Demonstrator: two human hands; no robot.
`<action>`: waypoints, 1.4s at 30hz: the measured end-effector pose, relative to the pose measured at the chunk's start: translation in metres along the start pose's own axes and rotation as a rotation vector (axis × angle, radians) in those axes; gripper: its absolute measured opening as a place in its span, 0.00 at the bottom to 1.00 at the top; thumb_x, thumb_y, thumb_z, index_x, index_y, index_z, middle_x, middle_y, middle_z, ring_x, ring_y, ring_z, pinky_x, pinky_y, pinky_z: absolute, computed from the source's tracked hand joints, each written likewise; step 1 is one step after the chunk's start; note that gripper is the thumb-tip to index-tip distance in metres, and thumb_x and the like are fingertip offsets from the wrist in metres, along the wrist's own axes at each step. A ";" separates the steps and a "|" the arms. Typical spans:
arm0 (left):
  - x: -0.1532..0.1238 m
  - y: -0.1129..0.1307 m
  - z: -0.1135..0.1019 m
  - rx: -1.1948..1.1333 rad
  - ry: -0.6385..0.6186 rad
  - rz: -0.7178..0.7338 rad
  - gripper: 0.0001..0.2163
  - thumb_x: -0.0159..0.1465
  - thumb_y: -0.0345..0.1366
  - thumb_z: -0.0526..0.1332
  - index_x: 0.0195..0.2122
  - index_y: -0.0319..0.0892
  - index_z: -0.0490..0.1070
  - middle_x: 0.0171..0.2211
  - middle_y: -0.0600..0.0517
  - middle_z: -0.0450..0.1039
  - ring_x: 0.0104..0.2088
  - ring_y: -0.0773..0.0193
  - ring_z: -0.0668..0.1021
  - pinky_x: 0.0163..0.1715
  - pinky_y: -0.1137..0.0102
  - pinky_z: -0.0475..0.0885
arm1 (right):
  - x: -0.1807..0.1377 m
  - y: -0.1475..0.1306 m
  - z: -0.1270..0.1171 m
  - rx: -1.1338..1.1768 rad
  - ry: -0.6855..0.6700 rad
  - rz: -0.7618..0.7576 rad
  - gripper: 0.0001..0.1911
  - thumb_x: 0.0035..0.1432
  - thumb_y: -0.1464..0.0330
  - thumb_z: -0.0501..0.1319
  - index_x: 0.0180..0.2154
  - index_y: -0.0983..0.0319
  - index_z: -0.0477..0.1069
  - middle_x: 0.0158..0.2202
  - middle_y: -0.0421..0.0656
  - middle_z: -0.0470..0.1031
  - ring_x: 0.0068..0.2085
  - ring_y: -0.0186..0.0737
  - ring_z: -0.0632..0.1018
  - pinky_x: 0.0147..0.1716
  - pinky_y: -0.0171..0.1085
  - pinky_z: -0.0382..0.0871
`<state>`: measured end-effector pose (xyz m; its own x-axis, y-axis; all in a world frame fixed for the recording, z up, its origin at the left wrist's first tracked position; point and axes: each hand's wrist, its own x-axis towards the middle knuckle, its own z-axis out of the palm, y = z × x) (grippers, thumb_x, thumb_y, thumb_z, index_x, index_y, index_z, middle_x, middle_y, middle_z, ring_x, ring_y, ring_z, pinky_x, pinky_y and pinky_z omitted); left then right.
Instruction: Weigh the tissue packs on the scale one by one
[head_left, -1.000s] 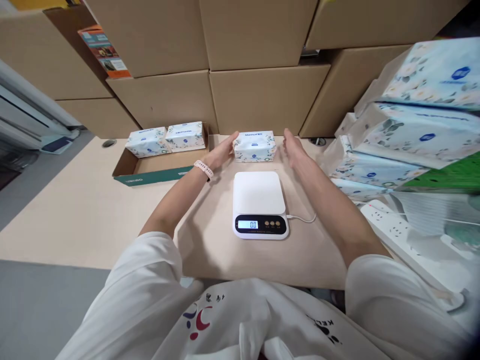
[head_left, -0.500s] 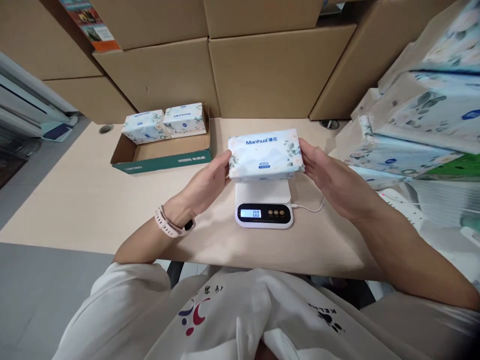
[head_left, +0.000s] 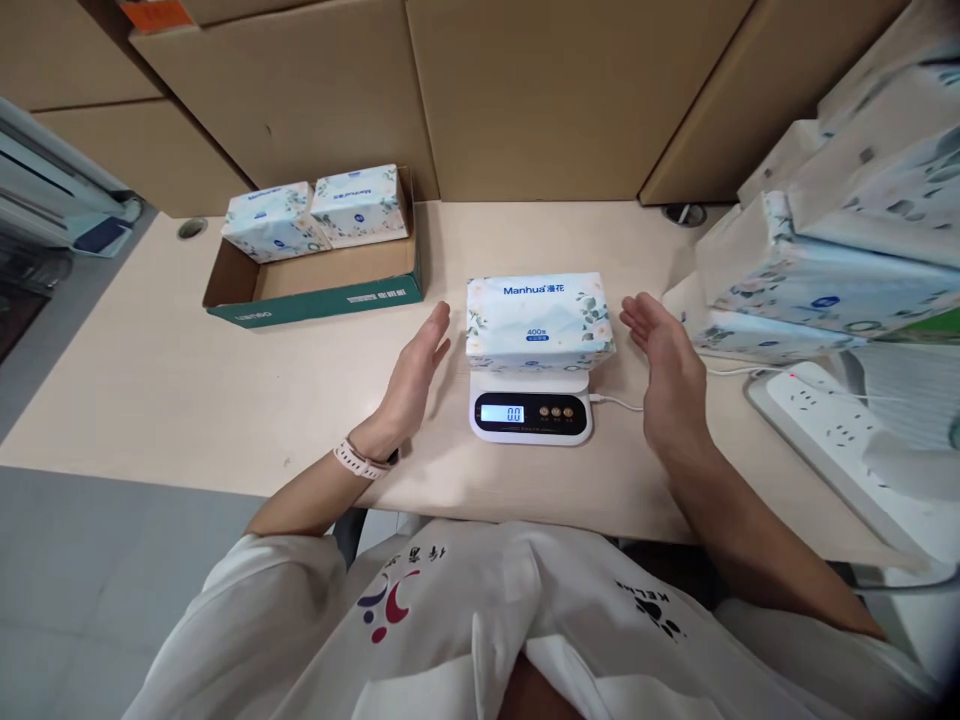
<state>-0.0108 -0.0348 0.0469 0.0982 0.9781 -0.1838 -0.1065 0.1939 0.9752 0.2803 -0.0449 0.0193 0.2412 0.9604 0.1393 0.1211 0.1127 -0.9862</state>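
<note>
Beige table (head_left: 150,380), scale (head_left: 531,410), open carton (head_left: 315,300), power strip (head_left: 832,430), tissue packs (head_left: 810,280)

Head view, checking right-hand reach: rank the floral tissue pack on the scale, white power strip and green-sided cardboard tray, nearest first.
1. Floral tissue pack, just left of the right hand.
2. White power strip, rightward.
3. Green-sided cardboard tray, far left.
</note>
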 end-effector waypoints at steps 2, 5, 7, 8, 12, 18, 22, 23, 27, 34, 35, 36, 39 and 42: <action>0.000 -0.012 -0.005 0.002 0.052 0.020 0.38 0.70 0.66 0.59 0.75 0.52 0.65 0.82 0.50 0.50 0.83 0.48 0.53 0.81 0.51 0.53 | -0.005 0.009 -0.002 -0.057 0.085 -0.105 0.29 0.73 0.45 0.57 0.64 0.53 0.77 0.66 0.47 0.80 0.68 0.50 0.80 0.75 0.58 0.66; 0.002 -0.022 -0.010 -0.020 0.055 0.027 0.37 0.69 0.67 0.58 0.71 0.49 0.69 0.81 0.46 0.54 0.82 0.44 0.56 0.80 0.49 0.58 | -0.005 0.015 -0.006 -0.081 0.130 -0.159 0.28 0.75 0.46 0.54 0.62 0.52 0.79 0.62 0.46 0.83 0.63 0.49 0.83 0.71 0.59 0.70; 0.004 -0.025 -0.011 -0.039 0.050 0.023 0.36 0.70 0.67 0.58 0.70 0.48 0.71 0.80 0.46 0.56 0.82 0.44 0.57 0.80 0.49 0.59 | -0.002 0.016 -0.008 -0.071 0.135 -0.160 0.28 0.75 0.46 0.54 0.61 0.52 0.80 0.61 0.46 0.84 0.62 0.49 0.84 0.70 0.59 0.71; 0.005 -0.026 -0.011 -0.050 0.051 0.018 0.36 0.69 0.67 0.58 0.69 0.48 0.72 0.80 0.45 0.57 0.81 0.44 0.58 0.80 0.49 0.59 | -0.001 0.016 -0.008 -0.060 0.133 -0.167 0.27 0.75 0.47 0.54 0.61 0.52 0.81 0.60 0.46 0.84 0.61 0.49 0.84 0.69 0.59 0.71; 0.007 -0.031 -0.013 -0.083 0.063 0.004 0.34 0.69 0.66 0.59 0.65 0.48 0.76 0.78 0.46 0.62 0.80 0.43 0.61 0.80 0.49 0.59 | 0.000 0.017 -0.007 -0.014 0.121 -0.194 0.25 0.76 0.49 0.55 0.58 0.54 0.82 0.57 0.46 0.86 0.58 0.48 0.85 0.68 0.57 0.72; 0.007 -0.031 -0.013 -0.075 0.077 -0.002 0.33 0.70 0.64 0.58 0.65 0.46 0.76 0.76 0.44 0.65 0.79 0.42 0.63 0.80 0.49 0.60 | -0.001 0.017 -0.005 -0.037 0.107 -0.170 0.29 0.75 0.46 0.53 0.56 0.57 0.82 0.55 0.48 0.87 0.56 0.49 0.86 0.67 0.57 0.74; 0.006 -0.028 -0.011 -0.086 0.099 -0.018 0.32 0.70 0.63 0.58 0.64 0.45 0.76 0.75 0.45 0.67 0.78 0.44 0.66 0.79 0.48 0.61 | -0.001 0.017 -0.005 -0.016 0.114 -0.161 0.30 0.73 0.44 0.54 0.53 0.58 0.84 0.53 0.48 0.88 0.54 0.49 0.87 0.65 0.57 0.75; 0.005 -0.027 -0.010 -0.087 0.102 -0.019 0.31 0.70 0.62 0.58 0.64 0.46 0.77 0.75 0.45 0.67 0.78 0.44 0.66 0.79 0.49 0.61 | -0.001 0.016 -0.005 -0.020 0.120 -0.155 0.30 0.73 0.44 0.54 0.53 0.57 0.84 0.52 0.48 0.88 0.54 0.49 0.87 0.65 0.58 0.75; 0.005 -0.027 -0.009 -0.085 0.102 -0.008 0.32 0.70 0.62 0.59 0.64 0.44 0.77 0.75 0.43 0.66 0.77 0.43 0.67 0.78 0.50 0.62 | -0.001 0.013 -0.004 -0.019 0.144 -0.154 0.31 0.71 0.42 0.55 0.49 0.57 0.85 0.50 0.47 0.89 0.52 0.50 0.87 0.63 0.59 0.76; 0.004 -0.026 -0.010 -0.065 0.089 0.008 0.32 0.70 0.62 0.60 0.65 0.44 0.76 0.76 0.43 0.66 0.77 0.42 0.66 0.78 0.49 0.62 | 0.000 0.010 -0.002 -0.022 0.148 -0.146 0.30 0.70 0.42 0.55 0.46 0.55 0.87 0.48 0.47 0.89 0.51 0.52 0.88 0.63 0.61 0.76; 0.004 -0.026 -0.010 -0.063 0.089 0.009 0.32 0.69 0.62 0.60 0.65 0.44 0.76 0.75 0.42 0.66 0.77 0.42 0.67 0.78 0.49 0.62 | -0.001 0.010 -0.003 -0.008 0.144 -0.149 0.30 0.71 0.42 0.56 0.46 0.55 0.87 0.47 0.46 0.89 0.51 0.52 0.88 0.63 0.61 0.76; 0.003 -0.026 -0.010 -0.063 0.088 0.009 0.32 0.69 0.62 0.60 0.65 0.44 0.76 0.75 0.42 0.67 0.77 0.42 0.67 0.77 0.49 0.62 | -0.001 0.010 -0.003 0.006 0.144 -0.151 0.29 0.70 0.42 0.56 0.45 0.54 0.87 0.47 0.46 0.89 0.51 0.52 0.88 0.62 0.61 0.76; 0.003 -0.026 -0.009 -0.075 0.091 0.010 0.31 0.69 0.61 0.60 0.64 0.44 0.76 0.75 0.42 0.67 0.76 0.42 0.69 0.76 0.48 0.64 | -0.002 0.010 -0.003 0.023 0.140 -0.144 0.28 0.71 0.43 0.57 0.45 0.54 0.88 0.47 0.46 0.89 0.50 0.51 0.88 0.62 0.60 0.76; 0.002 -0.025 -0.009 -0.085 0.092 0.014 0.30 0.70 0.59 0.61 0.64 0.44 0.77 0.74 0.42 0.68 0.75 0.42 0.71 0.75 0.48 0.65 | -0.002 0.010 -0.004 0.013 0.140 -0.130 0.30 0.71 0.42 0.56 0.44 0.55 0.88 0.46 0.46 0.89 0.50 0.52 0.88 0.62 0.60 0.77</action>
<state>-0.0168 -0.0367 0.0213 0.0049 0.9828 -0.1845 -0.1908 0.1820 0.9646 0.2846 -0.0464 0.0091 0.3565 0.8926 0.2760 0.1477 0.2379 -0.9600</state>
